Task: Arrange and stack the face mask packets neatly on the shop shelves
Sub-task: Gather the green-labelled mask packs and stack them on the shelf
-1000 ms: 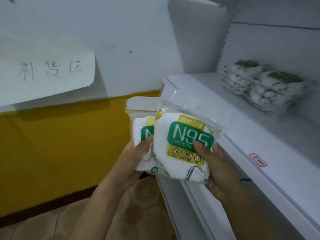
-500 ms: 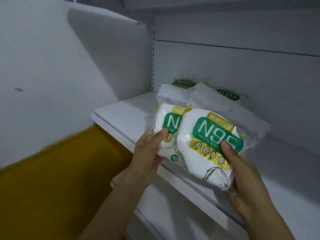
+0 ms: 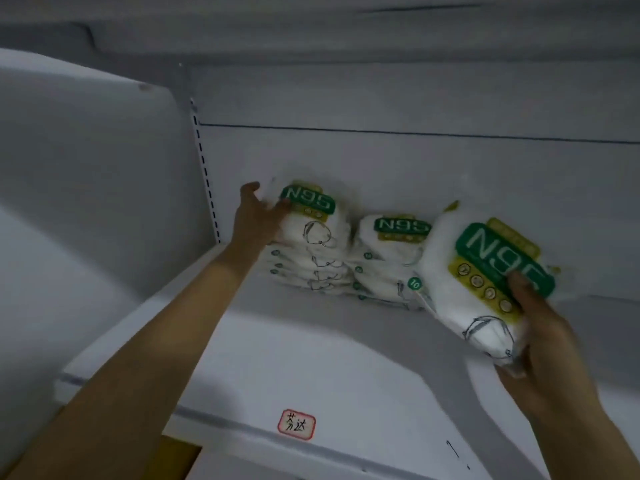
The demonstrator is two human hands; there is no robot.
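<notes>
Separated since a moment ago, the left hand point(image 3: 258, 213) now reaches to the shelf's point(image 3: 311, 362) back edge, gripping the top packet point(image 3: 313, 216) of the left stack point(image 3: 308, 268). Right hand point(image 3: 550, 344) clasps another N95 packet point(image 3: 485, 285) above the shelf, beside the second stack point(image 3: 388, 261). A red-bordered label point(image 3: 296, 424) marks the front edge.

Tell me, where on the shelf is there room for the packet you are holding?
The shelf is bare in front of the two stacks, out to the red-edged label. At the back it is crowded: left stack, with the left hand on it, right stack, then the held packet in the right hand.
</notes>
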